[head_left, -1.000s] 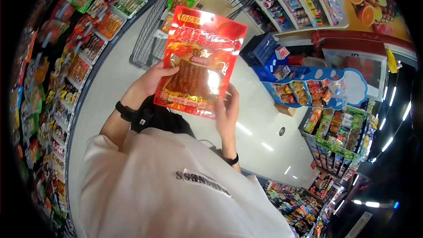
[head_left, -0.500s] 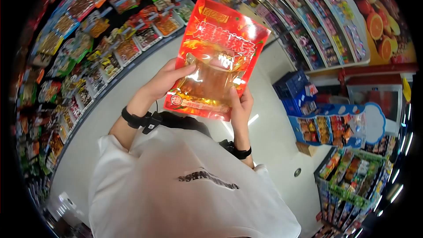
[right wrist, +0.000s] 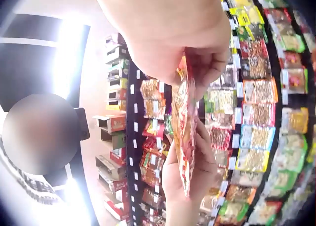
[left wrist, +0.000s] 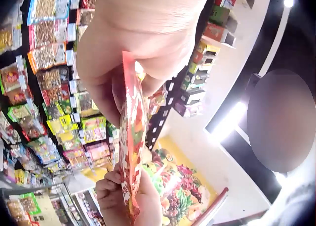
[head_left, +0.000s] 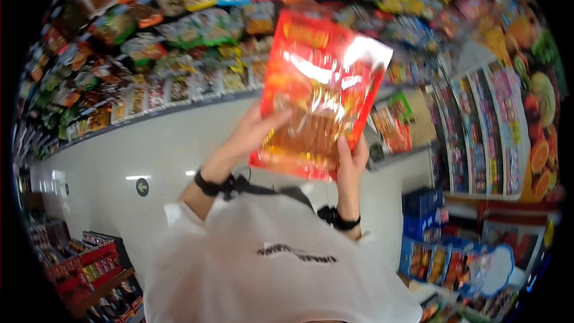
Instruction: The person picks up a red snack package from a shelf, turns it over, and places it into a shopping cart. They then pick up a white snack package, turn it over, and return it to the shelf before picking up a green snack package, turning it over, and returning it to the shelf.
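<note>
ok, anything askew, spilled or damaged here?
Nothing stands out. The red snack bag sits slightly slanted in the head view, but the left hand and right hand grip both sides; no tear or spill shows. Glare and blur hide fine detail.

A shop, shelves of snack packets.

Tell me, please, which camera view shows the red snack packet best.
The head view: it shows almost the whole front of the red snack packet, despite blur and glare. The two wrist views show it nearly edge-on, as a narrow strip.
</note>
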